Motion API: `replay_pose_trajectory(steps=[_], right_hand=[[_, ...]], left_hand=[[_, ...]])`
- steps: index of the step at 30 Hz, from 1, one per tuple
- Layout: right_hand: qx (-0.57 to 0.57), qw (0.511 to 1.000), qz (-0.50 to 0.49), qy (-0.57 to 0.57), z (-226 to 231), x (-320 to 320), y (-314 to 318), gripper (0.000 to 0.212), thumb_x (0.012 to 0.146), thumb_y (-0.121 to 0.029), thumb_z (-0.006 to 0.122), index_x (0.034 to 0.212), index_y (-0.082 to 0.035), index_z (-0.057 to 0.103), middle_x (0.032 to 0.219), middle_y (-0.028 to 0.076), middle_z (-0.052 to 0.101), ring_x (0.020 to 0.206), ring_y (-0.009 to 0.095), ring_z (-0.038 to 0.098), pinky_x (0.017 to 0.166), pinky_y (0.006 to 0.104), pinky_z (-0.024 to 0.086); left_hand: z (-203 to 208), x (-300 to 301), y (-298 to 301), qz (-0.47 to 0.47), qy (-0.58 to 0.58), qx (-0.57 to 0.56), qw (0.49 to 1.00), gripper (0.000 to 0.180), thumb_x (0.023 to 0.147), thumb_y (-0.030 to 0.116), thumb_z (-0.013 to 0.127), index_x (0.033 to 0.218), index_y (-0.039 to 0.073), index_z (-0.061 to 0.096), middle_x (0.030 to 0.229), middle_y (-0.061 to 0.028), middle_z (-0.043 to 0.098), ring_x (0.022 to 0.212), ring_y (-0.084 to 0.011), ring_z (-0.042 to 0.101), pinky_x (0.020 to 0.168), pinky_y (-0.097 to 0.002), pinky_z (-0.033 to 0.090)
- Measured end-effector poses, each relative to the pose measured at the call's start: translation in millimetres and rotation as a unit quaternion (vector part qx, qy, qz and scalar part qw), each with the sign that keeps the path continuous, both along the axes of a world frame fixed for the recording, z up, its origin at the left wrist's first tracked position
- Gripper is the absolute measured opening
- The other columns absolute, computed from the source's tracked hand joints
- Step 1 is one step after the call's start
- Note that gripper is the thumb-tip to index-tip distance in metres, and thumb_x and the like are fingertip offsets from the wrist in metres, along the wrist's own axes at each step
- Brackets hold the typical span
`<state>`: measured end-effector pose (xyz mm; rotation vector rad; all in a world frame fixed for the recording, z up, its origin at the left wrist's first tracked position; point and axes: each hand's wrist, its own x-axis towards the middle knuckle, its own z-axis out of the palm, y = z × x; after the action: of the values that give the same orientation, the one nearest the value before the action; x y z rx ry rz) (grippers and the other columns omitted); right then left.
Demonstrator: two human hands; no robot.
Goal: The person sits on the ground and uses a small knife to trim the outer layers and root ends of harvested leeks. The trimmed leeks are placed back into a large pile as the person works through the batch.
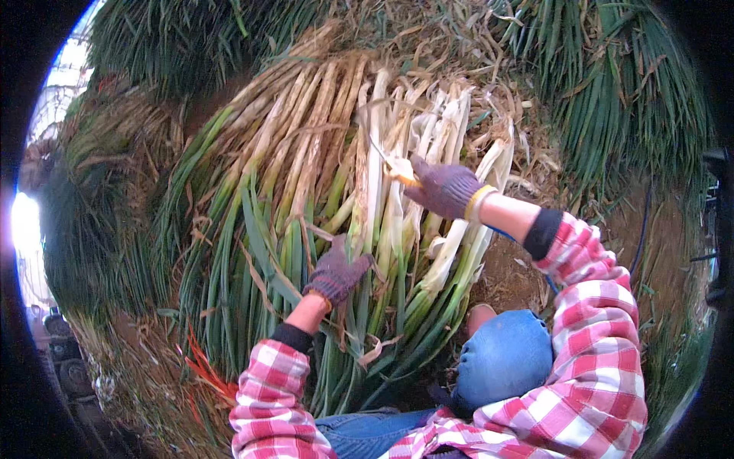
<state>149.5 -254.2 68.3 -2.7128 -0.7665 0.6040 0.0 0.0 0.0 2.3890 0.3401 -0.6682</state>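
A spread of long green onions (302, 145) lies before me, white and brown stalk ends pointing away and green leaves toward me. My left hand (340, 271), in a purplish knit glove, is closed around a green onion stalk (359, 222) near where white turns green; its fingertips are partly hidden. Higher and to the right, my right hand (443, 187), gloved alike, grips a small knife (404, 180) by its yellow-orange handle. The thin blade points up and left over the white stalks. Several stalks on the right (447, 256) look peeled and pale, while those on the left keep dry brown skins.
Big heaps of green onions stand at the upper left (168, 46), left (99, 237) and upper right (612, 92). Dry peelings (459, 30) cover the ground beyond. Orange-red strands (206, 367) lie at lower left. My blue-covered knee (505, 352) is close by the pile.
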Motion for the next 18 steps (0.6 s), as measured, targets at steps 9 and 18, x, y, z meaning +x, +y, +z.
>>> replay_pose_trajectory(steps=[9,18], right_hand=[[0.039,0.984,0.167,0.057,39,-120,-35,0.058,0.091,-0.040,0.067,0.127,0.001,0.047,0.076,0.021,0.067,0.068,0.042,0.068,0.058,0.0531,0.053],[0.034,0.991,0.110,0.068,28,-84,-19,0.051,0.098,-0.047,0.056,0.120,-0.001,0.047,0.074,0.024,0.068,0.068,0.045,0.069,0.060,0.0536,0.054]], left_hand=[[-9,-1,2,0.005,-0.038,0.006,0.999,0.096,0.078,0.060,0.078,0.140,-0.004,0.043,0.124,-0.0315,0.063,0.117,-0.0447,0.063,0.100,-0.0474,0.049],[-12,0,2,0.019,-0.033,0.018,0.999,0.097,0.073,0.059,0.081,0.139,-0.002,0.044,0.126,-0.0303,0.063,0.118,-0.0439,0.063,0.102,-0.0470,0.048]])
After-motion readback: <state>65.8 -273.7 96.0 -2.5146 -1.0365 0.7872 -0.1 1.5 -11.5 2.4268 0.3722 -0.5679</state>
